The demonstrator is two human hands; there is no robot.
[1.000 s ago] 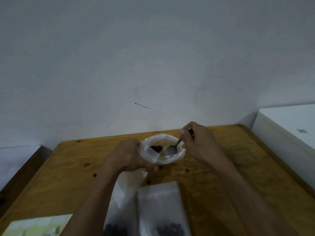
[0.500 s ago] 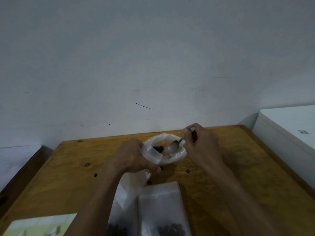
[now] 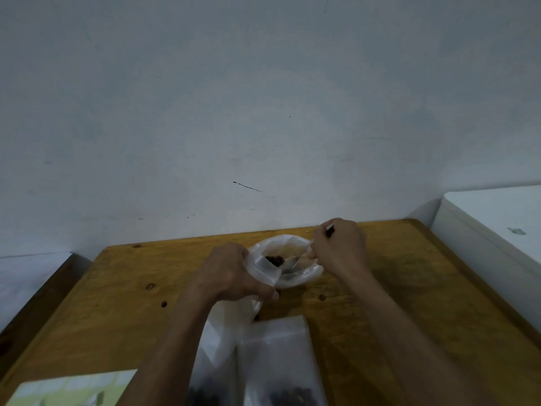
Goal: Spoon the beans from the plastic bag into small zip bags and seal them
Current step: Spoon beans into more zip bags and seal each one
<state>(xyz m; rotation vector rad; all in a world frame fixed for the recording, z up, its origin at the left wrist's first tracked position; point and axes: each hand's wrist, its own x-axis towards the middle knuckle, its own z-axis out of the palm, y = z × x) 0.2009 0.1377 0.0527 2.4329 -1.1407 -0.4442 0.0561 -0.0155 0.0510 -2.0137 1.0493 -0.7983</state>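
A translucent plastic bag (image 3: 295, 278) stands open on the wooden table (image 3: 123, 312), with dark beans (image 3: 274, 260) at its bottom. My left hand (image 3: 231, 273) grips the bag's left rim together with an empty small zip bag (image 3: 231, 317) that hangs below it. My right hand (image 3: 339, 244) pinches the handle of a metal spoon (image 3: 289, 262), whose bowl is inside the bag beside the beans. Two small zip bags with beans lie near me: one (image 3: 278, 358) in the middle, another (image 3: 205, 388) partly under my left forearm.
A white cabinet or box (image 3: 491, 230) stands right of the table. A pale green printed sheet (image 3: 73, 389) lies at the near left corner. A grey wall rises right behind the table's far edge. A lower white surface (image 3: 26, 276) sits at the left.
The spoon's bowl has sunk lower into the plastic bag, toward the beans. My right hand shifted slightly right and up along the rim. My left hand keeps its grip.
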